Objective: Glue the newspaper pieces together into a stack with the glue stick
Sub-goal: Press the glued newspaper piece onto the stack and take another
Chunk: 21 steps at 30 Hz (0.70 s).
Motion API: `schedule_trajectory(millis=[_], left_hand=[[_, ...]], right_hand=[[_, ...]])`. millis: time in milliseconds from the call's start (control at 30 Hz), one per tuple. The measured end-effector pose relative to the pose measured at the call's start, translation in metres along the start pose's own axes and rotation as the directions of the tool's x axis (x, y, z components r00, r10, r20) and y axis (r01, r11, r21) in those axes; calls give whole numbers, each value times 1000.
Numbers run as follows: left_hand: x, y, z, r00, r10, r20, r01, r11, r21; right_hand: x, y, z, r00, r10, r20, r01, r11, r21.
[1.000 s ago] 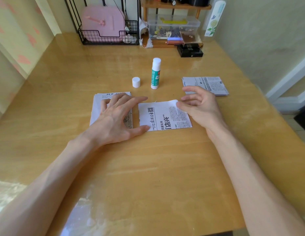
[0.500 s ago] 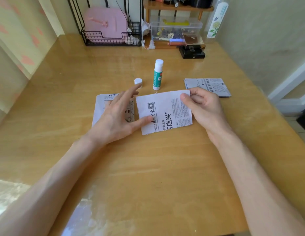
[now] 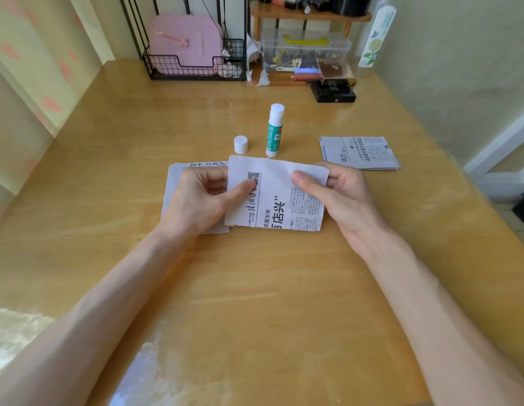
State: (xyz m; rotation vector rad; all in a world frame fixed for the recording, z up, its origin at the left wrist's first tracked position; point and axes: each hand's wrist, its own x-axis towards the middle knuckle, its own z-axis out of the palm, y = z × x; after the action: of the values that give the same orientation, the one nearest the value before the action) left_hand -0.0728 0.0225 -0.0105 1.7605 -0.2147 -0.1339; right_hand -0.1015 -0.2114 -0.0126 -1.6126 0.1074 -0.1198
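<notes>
head view: i see both hands over the table [image 3: 254, 303], sharing one newspaper piece [image 3: 276, 171].
left hand [image 3: 196, 197]: fingers [image 3: 240, 191] clamped on the piece's left edge, thumb on top.
right hand [image 3: 339, 197]: fingers clamped on the right edge, thumb on the printed face.
newspaper piece: held between my hands, its left part overlapping the stack [image 3: 174, 186] lying under my left hand.
glue stick [image 3: 274, 130]: upright, uncapped, just behind the piece.
cap [image 3: 240, 144]: standing left of the glue stick.
loose pieces [image 3: 358, 152]: flat on the table, off to the right.
</notes>
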Motion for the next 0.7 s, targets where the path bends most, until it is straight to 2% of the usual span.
schedule_trajectory(millis=[133, 300, 433, 700], left_hand=[[-2, 4, 2, 1000, 22, -20, -23, 995, -92], [-1, 1, 2, 999, 35, -12, -36, 995, -95], [-2, 1, 4, 1000, 28, 8, -27, 991, -130], [-2, 2, 5, 998, 65, -26, -67, 995, -76]], right_hand=[[-1, -1, 1, 1000, -11, 16, 11, 1000, -12], [-6, -5, 5, 995, 26, 100, -24, 999, -28], [-7, -5, 8, 996, 44, 76, -40, 998, -58], [-9, -9, 10, 995, 44, 88, -36, 995, -92]])
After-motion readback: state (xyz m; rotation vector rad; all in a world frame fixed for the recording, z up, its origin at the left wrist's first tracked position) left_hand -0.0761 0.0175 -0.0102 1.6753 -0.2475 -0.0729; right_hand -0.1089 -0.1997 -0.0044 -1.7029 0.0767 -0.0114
